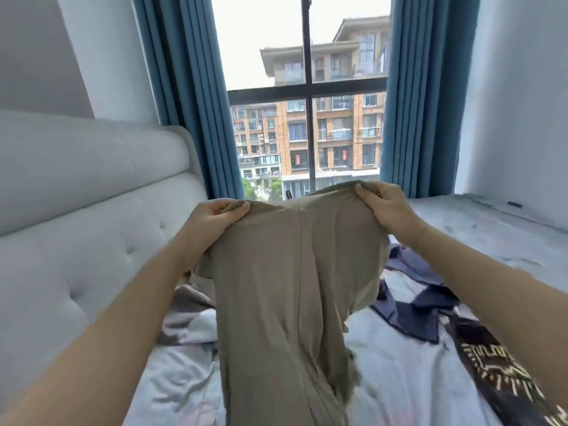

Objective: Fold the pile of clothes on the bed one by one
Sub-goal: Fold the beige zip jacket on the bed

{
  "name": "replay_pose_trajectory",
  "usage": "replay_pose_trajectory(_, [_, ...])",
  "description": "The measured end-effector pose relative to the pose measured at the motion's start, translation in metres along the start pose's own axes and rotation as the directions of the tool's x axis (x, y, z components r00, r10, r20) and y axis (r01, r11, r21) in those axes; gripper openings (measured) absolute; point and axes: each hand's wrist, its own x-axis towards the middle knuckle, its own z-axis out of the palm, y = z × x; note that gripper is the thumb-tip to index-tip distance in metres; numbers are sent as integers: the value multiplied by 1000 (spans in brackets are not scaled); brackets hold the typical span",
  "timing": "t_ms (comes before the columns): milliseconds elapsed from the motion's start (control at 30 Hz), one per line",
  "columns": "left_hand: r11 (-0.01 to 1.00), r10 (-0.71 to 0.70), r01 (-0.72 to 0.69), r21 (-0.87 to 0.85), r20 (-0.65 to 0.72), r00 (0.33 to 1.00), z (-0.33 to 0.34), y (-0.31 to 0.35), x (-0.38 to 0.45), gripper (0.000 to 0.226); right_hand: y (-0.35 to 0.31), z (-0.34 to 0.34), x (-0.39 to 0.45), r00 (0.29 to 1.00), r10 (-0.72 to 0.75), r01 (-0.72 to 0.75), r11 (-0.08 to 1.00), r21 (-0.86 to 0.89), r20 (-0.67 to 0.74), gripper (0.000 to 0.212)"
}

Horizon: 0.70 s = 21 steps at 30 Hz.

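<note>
Overhead, a taupe T-shirt [285, 287] hangs between two raised hands, the left hand [215, 218] and right hand [384, 207] each pinching a shoulder; its hem trails onto the bed [399, 364] below. Keeping both shoulders level should let it settle flat.

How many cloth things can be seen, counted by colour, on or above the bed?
Beige: 1, the beige garment held up by the left hand and right hand
Dark blue: 1, the navy cloth
Black patterned: 1, the black printed cloth
Total: 3
</note>
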Motion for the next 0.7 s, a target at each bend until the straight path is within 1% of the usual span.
replay_pose_trajectory(67, [995,100,-100,13,-1,995,-16,50,12,8,-42,-26,28,998,-58,58,995,-76,-2,20])
replay_pose_trajectory(100, [988,153,-153,9,-8,988,-24,76,18,9,-63,-38,40,997,-82,80,988,-129,-10,30])
replay_pose_trajectory(200, [959,282,-280,44,-61,957,-45,150,31,11,-126,-71,65,975,-217,200,943,-265,-37,83])
replay_pose_trajectory(233, [950,308,-302,74,-83,948,-50,170,35,12,-146,-78,69,968,-245,223,934,-280,-47,92])
replay_pose_trajectory(267, [942,327,-315,120,-101,940,-57,188,38,14,-163,-84,73,968,-249,228,935,-273,-44,93])
replay_pose_trajectory(300, [931,340,-323,168,-84,937,-62,202,39,17,-178,-89,75,976,-214,201,945,-257,-26,84])
replay_pose_trajectory(333, [920,339,-326,218,-23,941,-68,211,39,25,-190,-92,72,987,-161,159,957,-244,11,70])
replay_pose_trajectory(367, [923,299,-311,228,85,950,-74,216,37,39,-199,-94,68,992,-114,124,964,-235,57,58])
replay_pose_trajectory(400, [952,208,-248,180,215,954,-77,217,34,55,-204,-95,63,992,-86,106,969,-222,97,51])
replay_pose_trajectory(433, [987,94,-133,89,350,932,-78,213,31,66,-204,-96,60,989,-77,102,973,-207,126,47])
replay_pose_trajectory(467, [1000,-15,16,3,479,878,-73,201,28,68,-201,-95,57,984,-88,116,976,-184,155,43])
replay_pose_trajectory(500, [985,-109,168,-51,573,812,-63,185,24,65,-198,-92,53,978,-107,138,976,-167,180,38])
replay_pose_trajectory(533, [952,-188,299,-64,649,737,-47,162,20,60,-194,-87,49,972,-124,157,975,-156,201,32])
replay_pose_trajectory(567, [910,-249,408,-71,693,677,-28,133,17,55,-189,-81,47,967,-133,168,974,-150,217,29])
replay_pose_trajectory(600, [861,-293,499,-92,714,636,-10,105,13,49,-185,-74,44,963,-138,173,974,-143,230,27])
replay_pose_trajectory(633, [811,-317,571,-129,724,613,11,79,7,44,-180,-67,41,960,-142,181,972,-147,242,28])
replay_pose_trajectory(667, [767,-319,617,-177,730,605,28,58,3,40,-176,-62,39,955,-151,195,968,-160,255,29])
replay_pose_trajectory(700, [749,-302,625,-220,726,618,44,46,-3,37,-172,-58,38,948,-159,213,960,-180,277,29])
